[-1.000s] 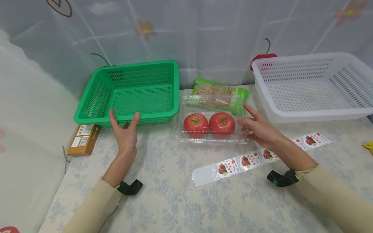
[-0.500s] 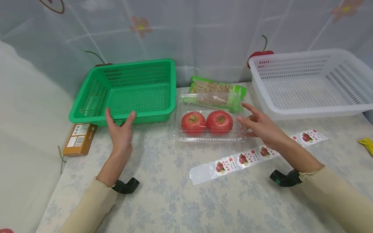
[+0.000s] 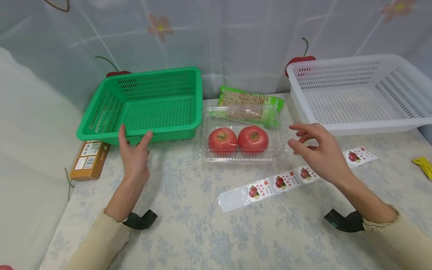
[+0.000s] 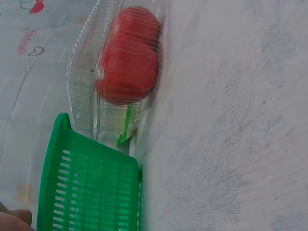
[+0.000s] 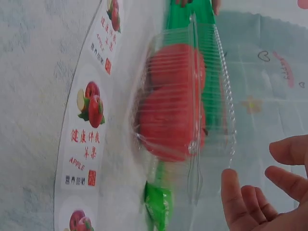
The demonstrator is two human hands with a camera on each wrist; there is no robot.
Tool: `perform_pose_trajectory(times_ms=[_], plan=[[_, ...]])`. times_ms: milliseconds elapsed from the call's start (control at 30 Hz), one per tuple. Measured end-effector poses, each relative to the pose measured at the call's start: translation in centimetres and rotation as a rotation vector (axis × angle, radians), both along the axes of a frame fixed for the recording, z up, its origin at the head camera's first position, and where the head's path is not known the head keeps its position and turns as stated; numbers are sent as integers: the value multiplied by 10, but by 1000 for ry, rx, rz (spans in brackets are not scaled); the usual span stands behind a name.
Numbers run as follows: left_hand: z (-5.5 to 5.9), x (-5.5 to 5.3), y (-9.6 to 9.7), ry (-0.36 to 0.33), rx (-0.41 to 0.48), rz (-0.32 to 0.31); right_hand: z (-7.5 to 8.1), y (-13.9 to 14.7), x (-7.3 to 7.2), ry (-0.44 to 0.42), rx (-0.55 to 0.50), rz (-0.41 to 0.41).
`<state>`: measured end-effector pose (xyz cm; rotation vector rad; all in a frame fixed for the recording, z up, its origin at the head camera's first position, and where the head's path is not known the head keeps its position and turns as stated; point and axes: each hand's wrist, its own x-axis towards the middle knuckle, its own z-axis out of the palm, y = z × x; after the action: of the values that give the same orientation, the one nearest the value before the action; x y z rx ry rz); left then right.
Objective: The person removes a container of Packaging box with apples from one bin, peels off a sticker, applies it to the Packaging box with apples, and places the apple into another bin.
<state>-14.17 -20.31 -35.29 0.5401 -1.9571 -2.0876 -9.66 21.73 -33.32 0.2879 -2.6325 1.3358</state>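
Observation:
Two red apples [image 3: 222, 140] sit side by side inside a clear plastic clamshell box [image 3: 241, 156] in the middle of the table, its lid down over them. My left hand [image 3: 134, 157] is at the front rim of the green basket [image 3: 158, 135], thumb and index finger spread apart. In the left wrist view only fingertips [image 4: 17, 222] show beside the basket. To the right of the box, my right hand [image 3: 324, 153] hovers with loosely bent fingers and holds nothing. A strip of apple stickers [image 3: 266, 189] lies below it, partly covered by that hand.
A white basket [image 3: 364, 125] stands at the back right. Behind the clamshell box lies a green-edged food packet [image 3: 249, 98]. An orange-brown carton [image 3: 89, 161] lies by the green basket's left corner, and something yellow [image 3: 423, 166] is at the far right.
My right hand has let go of the clamshell box's right side and drawn back to the right. The left hand stays by the green basket, and the head view has shifted slightly.

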Motion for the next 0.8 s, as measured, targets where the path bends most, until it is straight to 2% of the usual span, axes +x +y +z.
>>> perform_pose_trajectory(times_ms=[67, 200, 300, 400, 533, 700, 800], plan=[[0, 7, 3, 19, -4, 12, 0, -5, 8, 17, -37, 49], [1, 26, 16, 78, -89, 49, -6, -19, 21, -11, -63, 166], [0, 41, 30, 119, -149, -3, -15, -31, 27, -54, -67, 246], [-4, 56, 46, 128, -183, -133, -25, -41, 29, -94, -53, 339], [-13, 70, 68, 58, -279, -349, -34, -51, 30, -140, 17, 422], [-27, 78, 87, -54, -384, -655, -42, -57, 30, -188, 74, 482], [-34, 81, 94, -69, -430, -803, -47, -58, 31, -202, 98, 503]])
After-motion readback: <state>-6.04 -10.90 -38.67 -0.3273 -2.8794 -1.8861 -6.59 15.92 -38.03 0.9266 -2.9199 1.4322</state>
